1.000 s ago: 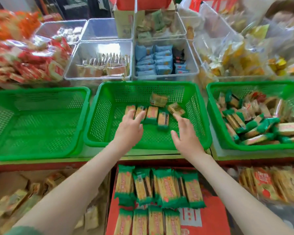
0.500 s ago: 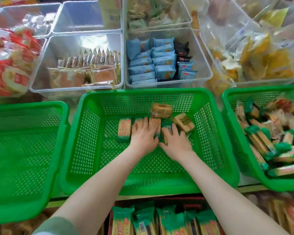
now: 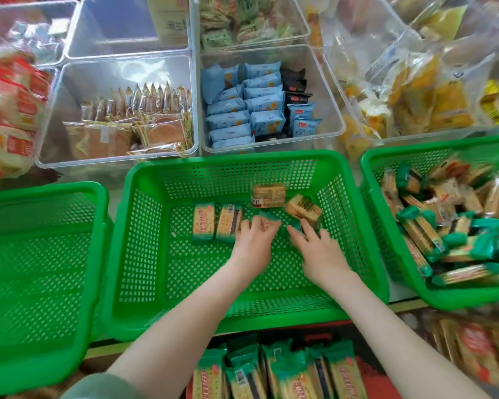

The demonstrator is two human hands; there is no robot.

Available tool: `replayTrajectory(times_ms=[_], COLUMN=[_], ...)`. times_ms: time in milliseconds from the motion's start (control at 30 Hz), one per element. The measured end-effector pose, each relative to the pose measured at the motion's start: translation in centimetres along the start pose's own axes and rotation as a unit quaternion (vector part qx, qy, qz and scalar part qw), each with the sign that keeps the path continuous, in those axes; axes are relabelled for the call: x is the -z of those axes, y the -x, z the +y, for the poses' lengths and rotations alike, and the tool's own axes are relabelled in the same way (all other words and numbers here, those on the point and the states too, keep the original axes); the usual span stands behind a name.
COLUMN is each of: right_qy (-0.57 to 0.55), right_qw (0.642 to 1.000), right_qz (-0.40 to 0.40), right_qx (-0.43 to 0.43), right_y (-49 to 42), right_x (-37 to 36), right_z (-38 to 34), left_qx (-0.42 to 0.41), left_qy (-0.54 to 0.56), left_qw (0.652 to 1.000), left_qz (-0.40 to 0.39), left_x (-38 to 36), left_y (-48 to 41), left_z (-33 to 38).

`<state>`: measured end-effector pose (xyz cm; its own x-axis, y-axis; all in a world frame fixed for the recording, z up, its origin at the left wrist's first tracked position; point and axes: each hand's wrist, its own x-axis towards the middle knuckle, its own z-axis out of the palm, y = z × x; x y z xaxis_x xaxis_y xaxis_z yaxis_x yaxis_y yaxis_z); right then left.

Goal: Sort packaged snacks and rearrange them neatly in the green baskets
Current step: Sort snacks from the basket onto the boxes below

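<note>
The middle green basket (image 3: 144, 226) holds several cracker packets. Two green-ended packets (image 3: 203, 223) lie flat side by side at its left. Two brownish packets (image 3: 268, 195) sit toward the back, one of them tilted (image 3: 301, 208). My left hand (image 3: 254, 243) holds a green-ended cracker packet (image 3: 268, 223) by its near end. My right hand (image 3: 319, 251) pinches the green end of another packet (image 3: 296, 226) between thumb and forefinger; this packet is blurred and mostly hidden.
An empty green basket (image 3: 41, 254) stands at the left. The right green basket (image 3: 369, 180) is piled with mixed packets. Clear bins (image 3: 118, 159) of snacks line the back. More green-ended packets (image 3: 271, 370) lie in a red box below the shelf edge.
My hands went into the middle basket and lay on the packets. They have now drawn slightly apart, each with a packet in its fingers. The view has come closer.
</note>
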<state>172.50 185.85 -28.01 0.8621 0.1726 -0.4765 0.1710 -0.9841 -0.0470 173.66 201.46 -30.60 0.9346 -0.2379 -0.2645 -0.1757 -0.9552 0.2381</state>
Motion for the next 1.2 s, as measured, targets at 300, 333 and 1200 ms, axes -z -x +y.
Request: replayTrajectory(times_ms=[300,333,1200], right_qy=[-0.050,-0.061,-0.294], right_qw=[0.997,0.996,0.905], right_qz=[0.054,0.063,0.274], right_qx=[0.027,0.030,0.139], right_y=[2.3,2.7,32.3], right_x=[1.4,1.7,-18.7], right_z=[-0.1,-0.3,-6.6], left_qx=[0.023,0.030,0.242], left_qy=[0.014,0.021,0.226], left_qw=[1.000,0.999,0.924], left_qz=[-0.007,0.009,0.189], left_x=[1.2,1.9,-13.0], left_y=[1.9,2.5,40.5], left_z=[0.3,0.5,4.0])
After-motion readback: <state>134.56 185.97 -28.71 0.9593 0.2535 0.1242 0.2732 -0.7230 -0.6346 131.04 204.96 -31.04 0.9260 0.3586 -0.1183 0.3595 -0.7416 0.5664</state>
